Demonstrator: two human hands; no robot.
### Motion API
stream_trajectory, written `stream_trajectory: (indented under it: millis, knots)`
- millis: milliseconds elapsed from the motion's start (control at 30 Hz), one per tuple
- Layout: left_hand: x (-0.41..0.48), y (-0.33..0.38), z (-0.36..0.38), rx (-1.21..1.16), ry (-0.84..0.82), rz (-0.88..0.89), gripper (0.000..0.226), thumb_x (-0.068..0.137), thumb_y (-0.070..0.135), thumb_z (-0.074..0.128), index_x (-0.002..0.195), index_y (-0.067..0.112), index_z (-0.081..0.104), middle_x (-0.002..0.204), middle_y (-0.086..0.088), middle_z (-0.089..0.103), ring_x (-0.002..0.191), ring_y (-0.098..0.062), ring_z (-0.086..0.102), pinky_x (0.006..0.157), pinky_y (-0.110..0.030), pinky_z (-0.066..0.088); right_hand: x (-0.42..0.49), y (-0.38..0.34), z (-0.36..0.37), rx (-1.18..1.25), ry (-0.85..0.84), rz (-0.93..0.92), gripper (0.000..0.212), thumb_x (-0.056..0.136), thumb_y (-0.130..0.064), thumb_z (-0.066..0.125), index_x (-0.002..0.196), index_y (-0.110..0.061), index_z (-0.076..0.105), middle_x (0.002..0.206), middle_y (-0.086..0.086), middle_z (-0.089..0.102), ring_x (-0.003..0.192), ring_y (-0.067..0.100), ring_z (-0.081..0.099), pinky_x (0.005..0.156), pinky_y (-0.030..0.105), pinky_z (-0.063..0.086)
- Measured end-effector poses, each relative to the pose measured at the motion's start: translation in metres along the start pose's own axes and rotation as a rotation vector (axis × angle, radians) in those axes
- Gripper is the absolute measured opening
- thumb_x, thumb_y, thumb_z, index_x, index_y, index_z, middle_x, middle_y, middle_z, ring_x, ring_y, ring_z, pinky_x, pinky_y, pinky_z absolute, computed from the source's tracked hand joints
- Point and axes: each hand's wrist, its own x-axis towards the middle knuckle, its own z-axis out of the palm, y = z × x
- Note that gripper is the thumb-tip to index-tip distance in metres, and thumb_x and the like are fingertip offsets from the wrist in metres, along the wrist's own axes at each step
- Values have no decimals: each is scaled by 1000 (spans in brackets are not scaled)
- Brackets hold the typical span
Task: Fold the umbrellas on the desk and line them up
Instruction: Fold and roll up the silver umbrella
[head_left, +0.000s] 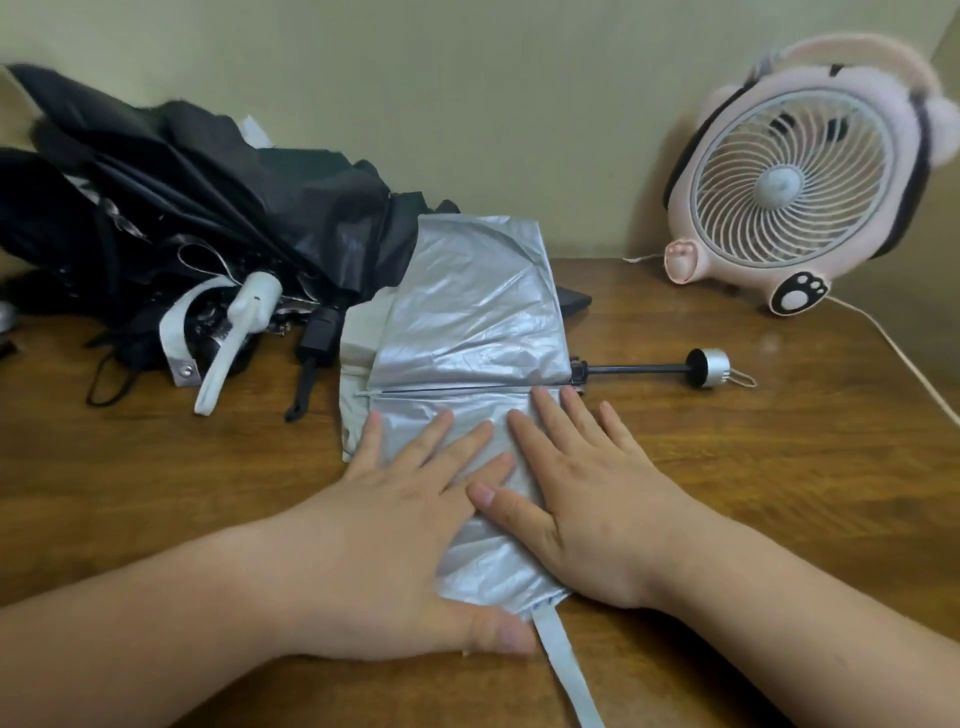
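Observation:
A silver umbrella (467, 312) lies collapsed on the wooden desk (156, 467), its canopy spread flat in panels. Its black shaft runs right to a silver handle (707, 368). My left hand (405, 530) and my right hand (587, 499) both press flat on the near canopy panel, fingers straight and spread, side by side. The umbrella's grey strap (566, 670) trails toward me from the canopy's near edge. Behind at the left, black umbrellas (197, 208) lie in an unfolded heap, with a white handle (249, 322) and a black handle (317, 338) sticking out.
A pink desk fan (795, 187) stands at the back right against the wall, its white cord (904, 353) running along the desk's right edge. A dark flat object (574, 301) peeks out behind the silver canopy. The wall closes the desk's far side.

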Motion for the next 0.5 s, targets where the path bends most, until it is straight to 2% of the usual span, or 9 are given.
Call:
stream_trajectory:
  millis: [100, 200, 333, 367, 433, 500]
  knots:
    - [-3, -6, 1, -59, 116, -9, 94, 75, 100, 12, 154, 57, -16, 159, 25, -37, 139, 3, -46, 121, -51, -23, 0, 0, -1, 8, 2, 0, 98, 84, -86, 2, 161, -27, -14, 166, 0, -28, 151, 19, -32, 125, 45, -13]
    - [-5, -12, -1, -60, 240, -95, 84, 82, 94, 12, 157, 56, 5, 164, 23, -29, 142, 3, -41, 122, -42, -24, 1, 0, -1, 9, 28, 0, 98, 85, -87, 4, 162, -28, -13, 167, -1, -28, 151, 18, -31, 126, 44, -13]
    - [-8, -18, -4, -83, 197, -202, 96, 70, 104, 19, 153, 62, -6, 156, 21, -44, 134, -5, -54, 122, -44, -23, -1, -2, -4, -2, 74, -2, 92, 90, -85, 13, 163, -31, -5, 169, -3, -20, 154, 16, -24, 127, 42, -10]
    - [-8, -19, -5, -100, 187, -207, 97, 68, 105, 19, 152, 64, -8, 155, 21, -46, 133, -6, -55, 122, -45, -23, -3, -1, -6, 10, 117, -17, 89, 91, -83, 19, 163, -33, 3, 171, -5, -11, 156, 14, -17, 127, 39, -7]
    - [-6, -21, -4, -116, 188, -198, 99, 66, 106, 20, 152, 64, -9, 155, 19, -46, 133, -7, -56, 122, -45, -23, -4, 1, -12, 97, 306, -55, 76, 94, -74, 37, 157, -35, 28, 166, -12, 20, 153, 7, 10, 123, 23, 6]
    - [-4, -22, -3, -119, 205, -190, 102, 66, 106, 21, 152, 62, -9, 155, 18, -46, 133, -8, -56, 122, -46, -24, 3, 9, -21, 289, 576, -50, 56, 91, -58, 58, 140, -31, 54, 140, -16, 51, 132, 4, 43, 109, 13, 28]
